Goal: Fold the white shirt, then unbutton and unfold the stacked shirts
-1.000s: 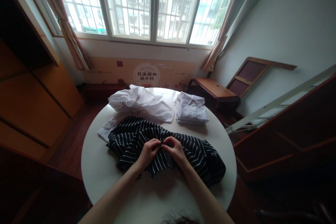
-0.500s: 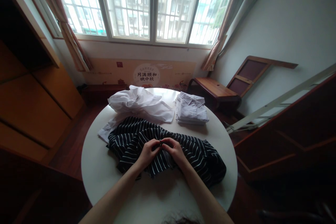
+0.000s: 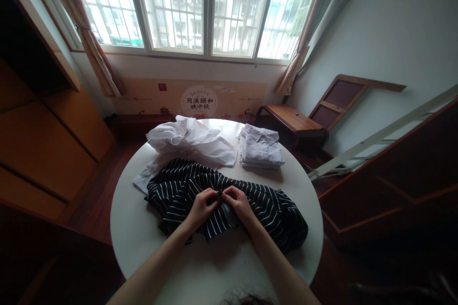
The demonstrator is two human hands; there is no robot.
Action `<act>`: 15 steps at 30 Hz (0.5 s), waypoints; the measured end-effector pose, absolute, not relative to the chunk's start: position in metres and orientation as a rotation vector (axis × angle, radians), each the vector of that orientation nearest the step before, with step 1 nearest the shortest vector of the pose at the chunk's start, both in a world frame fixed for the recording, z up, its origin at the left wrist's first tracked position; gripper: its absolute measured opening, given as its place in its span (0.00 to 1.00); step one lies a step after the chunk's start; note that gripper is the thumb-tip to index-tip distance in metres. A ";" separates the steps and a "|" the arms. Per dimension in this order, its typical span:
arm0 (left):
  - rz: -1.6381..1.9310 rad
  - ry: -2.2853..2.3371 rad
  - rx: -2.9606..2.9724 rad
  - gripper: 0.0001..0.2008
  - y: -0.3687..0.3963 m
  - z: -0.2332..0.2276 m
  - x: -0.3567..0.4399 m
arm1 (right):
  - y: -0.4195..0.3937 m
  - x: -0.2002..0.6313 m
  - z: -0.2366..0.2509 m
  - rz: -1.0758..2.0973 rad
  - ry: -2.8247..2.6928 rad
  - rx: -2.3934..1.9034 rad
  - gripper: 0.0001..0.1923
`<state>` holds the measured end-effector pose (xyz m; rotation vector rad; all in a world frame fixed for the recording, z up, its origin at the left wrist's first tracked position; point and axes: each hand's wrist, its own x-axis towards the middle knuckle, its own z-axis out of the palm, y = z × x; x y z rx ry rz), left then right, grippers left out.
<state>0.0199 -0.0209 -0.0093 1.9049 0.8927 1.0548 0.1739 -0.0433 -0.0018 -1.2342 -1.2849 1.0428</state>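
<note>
A black shirt with white stripes (image 3: 282,214) lies loosely spread across the near half of a round white table (image 3: 134,233). Both hands pinch its front edge at the middle, fingertips almost meeting. My left hand (image 3: 203,207) is closed on the cloth from the left. From the right, my right hand (image 3: 239,201) grips the same edge between thumb and fingers. A small button seems to be at the fingertips, but the fingers mostly hide it.
Behind the shirt lies a crumpled white garment (image 3: 193,140), its lower left part running under the striped cloth. A stack of folded white shirts (image 3: 261,147) sits at the back right. Beyond the table stand a wooden bench (image 3: 293,119) and a barred window (image 3: 175,9).
The fingers have shifted slightly at the shirt's front edge, and the right fingertips sit a little further right. The garments on the table have stayed in place.
</note>
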 end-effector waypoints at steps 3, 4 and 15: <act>1.059 0.909 1.915 0.03 -0.022 -0.010 0.020 | -0.043 0.176 0.002 1.072 -1.293 -1.231 0.10; 1.061 0.914 1.920 0.02 -0.022 -0.011 0.020 | -0.044 0.176 0.002 1.088 -1.292 -1.226 0.10; 1.073 0.961 1.900 0.05 -0.023 -0.006 0.021 | -0.044 0.176 0.000 1.203 -1.232 -1.169 0.08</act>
